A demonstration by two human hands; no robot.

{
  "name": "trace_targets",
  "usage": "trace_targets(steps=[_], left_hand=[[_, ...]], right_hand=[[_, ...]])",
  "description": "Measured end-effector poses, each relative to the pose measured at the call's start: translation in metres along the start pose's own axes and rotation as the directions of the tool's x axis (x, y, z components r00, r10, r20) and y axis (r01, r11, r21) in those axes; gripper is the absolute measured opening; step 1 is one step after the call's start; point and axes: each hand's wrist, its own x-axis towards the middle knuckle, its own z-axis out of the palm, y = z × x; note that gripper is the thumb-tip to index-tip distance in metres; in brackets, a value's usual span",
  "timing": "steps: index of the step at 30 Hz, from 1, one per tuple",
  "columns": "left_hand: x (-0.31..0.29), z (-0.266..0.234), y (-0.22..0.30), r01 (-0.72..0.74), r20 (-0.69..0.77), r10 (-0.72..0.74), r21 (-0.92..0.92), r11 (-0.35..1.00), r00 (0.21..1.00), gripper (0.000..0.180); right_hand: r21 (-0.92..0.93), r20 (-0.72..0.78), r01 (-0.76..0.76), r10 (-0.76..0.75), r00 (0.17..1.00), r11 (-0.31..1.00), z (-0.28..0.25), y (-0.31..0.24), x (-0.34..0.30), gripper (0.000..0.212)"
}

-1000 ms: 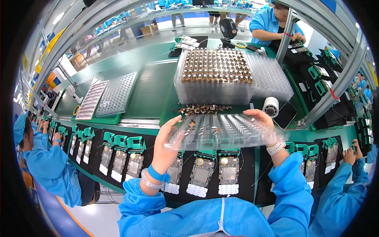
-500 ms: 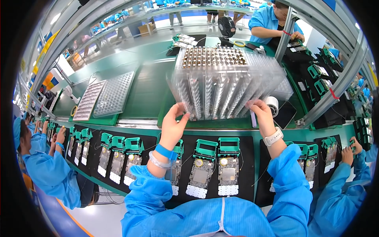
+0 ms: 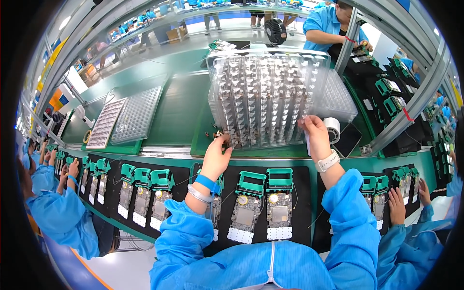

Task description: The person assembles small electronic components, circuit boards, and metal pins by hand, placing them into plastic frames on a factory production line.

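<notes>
A clear plastic tray (image 3: 268, 92) with rows of small shiny metal parts stands tilted up in front of me, its outer edges blurred. My left hand (image 3: 215, 157) pinches its lower left corner between thumb and fingers. At its lower right edge, my right hand (image 3: 316, 137) is closed on the rim, fingertips partly hidden. A few small gold-coloured metal pieces (image 3: 218, 134) lie beside my left fingertips. Nearer to me, circuit boards (image 3: 279, 212) with green plastic frames (image 3: 280, 178) rest on a black mat, below and between my forearms.
Another clear tray (image 3: 340, 99) lies to the right, with a white roll (image 3: 332, 129) and a dark phone-like slab (image 3: 348, 139) nearby. Two trays (image 3: 139, 116) sit at the left. Behind stands a black fan (image 3: 276, 32). Metal posts (image 3: 411, 106) frame the bench; co-workers flank me.
The tray has tipped up, so its rows of parts now face me. Gold pieces have come into view by my left hand. My right hand has shifted slightly up and left.
</notes>
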Motion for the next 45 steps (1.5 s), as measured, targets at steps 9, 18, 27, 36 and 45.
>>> trace_targets(steps=[9,18,27,36,45], left_hand=[[0.001,-0.003,-0.011,-0.114,-0.108,0.125,0.101,0.988,0.986,0.032],[-0.013,-0.027,0.057,0.131,0.161,-0.002,-0.793,0.595,0.987,0.017],[-0.042,-0.016,0.102,0.017,0.004,-0.024,-0.834,0.551,1.000,0.015],[-0.062,0.014,0.129,0.005,0.024,0.027,-0.834,0.552,0.999,0.022],[-0.069,0.011,0.132,0.085,0.147,0.063,-0.815,0.574,0.987,0.030]], right_hand=[[-0.017,-0.073,-0.003,0.002,0.997,1.000,0.015,-0.025,0.006,0.019],[-0.192,-0.092,0.171,-0.192,0.977,0.966,0.017,-0.049,-0.001,0.044],[-0.882,0.402,0.465,-0.641,0.654,-0.079,0.061,-0.093,-0.075,0.043],[-0.763,0.411,0.610,-0.569,0.712,0.213,0.062,-0.087,-0.083,0.056],[-0.704,0.470,0.692,-0.625,0.623,0.160,0.024,-0.088,-0.041,0.034]])
